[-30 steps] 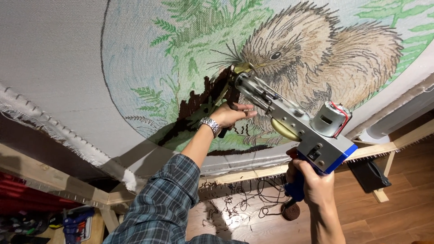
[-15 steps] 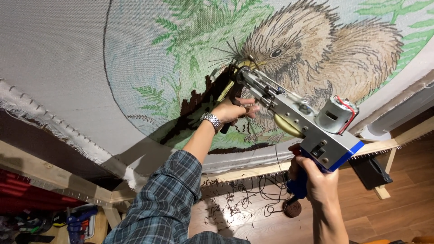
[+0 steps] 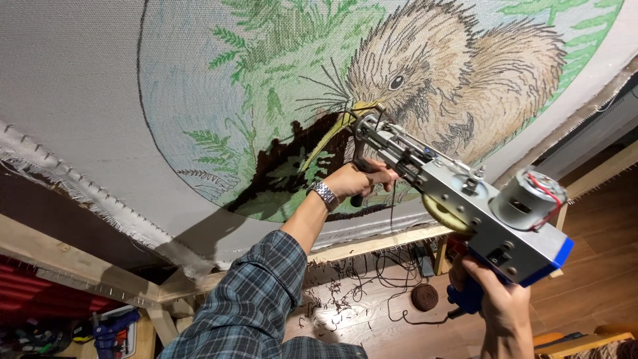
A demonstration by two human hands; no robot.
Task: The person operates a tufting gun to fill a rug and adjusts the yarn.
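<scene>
At the far left the stretched grey backing cloth (image 3: 73, 80) ran over a wooden frame (image 3: 80, 266), its frayed edge pinned along a row of nails; further in, the cloth carried a round picture of green ferns (image 3: 266, 46) and a brown fluffy bird (image 3: 458, 73), with a patch of dark brown tufting (image 3: 292, 166) below the ferns. The left hand (image 3: 355, 181), a metal watch (image 3: 326, 195) on its wrist and a plaid sleeve (image 3: 256, 292) behind, had its fingers curled shut around the black front grip of the tufting gun (image 3: 458, 199), whose needle end pressed against the cloth just beside the bird's beak. Further right, the gun's grey body and motor slanted down to a blue handle, which the right hand (image 3: 495, 302) clasped with closed fingers above the wooden floor (image 3: 598, 279), strewn with yarn scraps
</scene>
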